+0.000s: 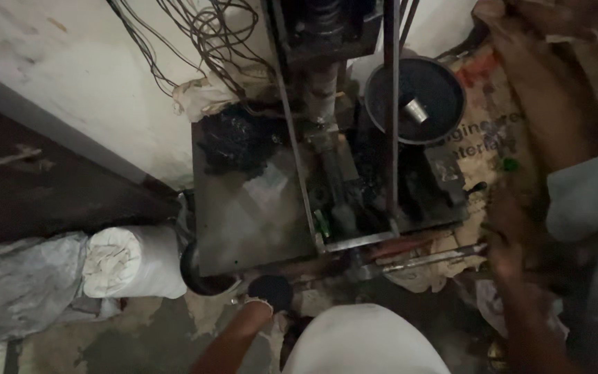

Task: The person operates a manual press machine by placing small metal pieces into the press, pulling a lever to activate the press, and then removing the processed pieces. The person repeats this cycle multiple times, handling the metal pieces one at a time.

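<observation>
Down at the bottom centre of the frame, the left hand (269, 291), in a dark, grimy glove, closes around a rounded dark knob just below the flat grey metal plate (243, 221) of a greasy upright press machine (333, 125). At the right edge, the right hand (505, 239) rests on the end of a long steel lever bar (430, 259); blur hides whether its fingers wrap it. A round black pan (414, 99) with 1 small metal cup (417, 109) sits in the upper right. Judging by this, the work looks mid-way: both hands are set on the controls, with black residue already heaped on the plate.
</observation>
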